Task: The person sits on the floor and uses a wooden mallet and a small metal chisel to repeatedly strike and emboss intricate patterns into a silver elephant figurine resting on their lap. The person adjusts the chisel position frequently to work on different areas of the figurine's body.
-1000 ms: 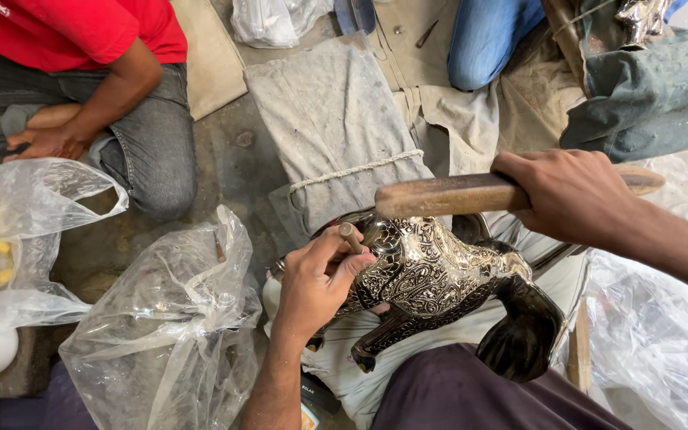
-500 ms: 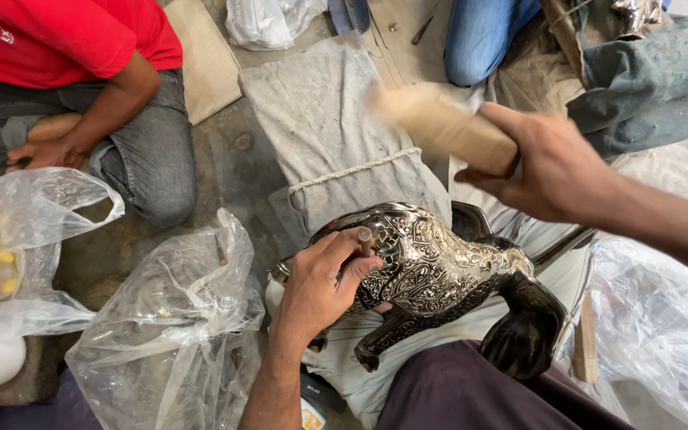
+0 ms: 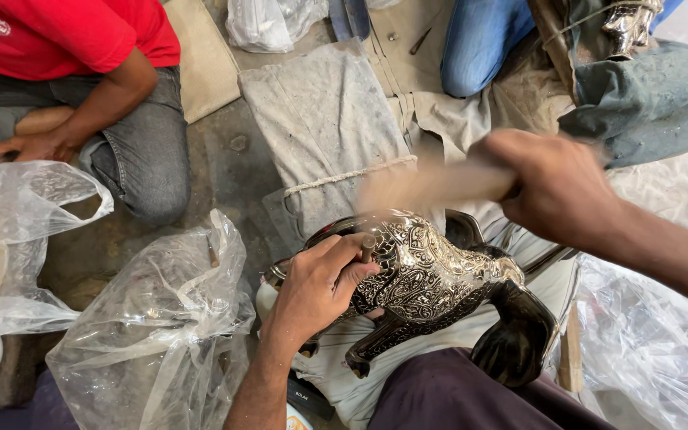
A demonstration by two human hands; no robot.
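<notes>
Since the earlier frame, the right hand has swung its wooden mallet down, blurred, fist closed around the handle. At lower centre the left hand pinches a small punch against the metal-clad animal figure on the lap. It looks heavy, rigid, easily dented; best gripped under the dark legs.

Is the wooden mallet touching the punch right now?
Cannot tell. In the head view the wooden mallet in the right hand is motion-blurred above the punch held by the left hand; contact unclear.
</notes>
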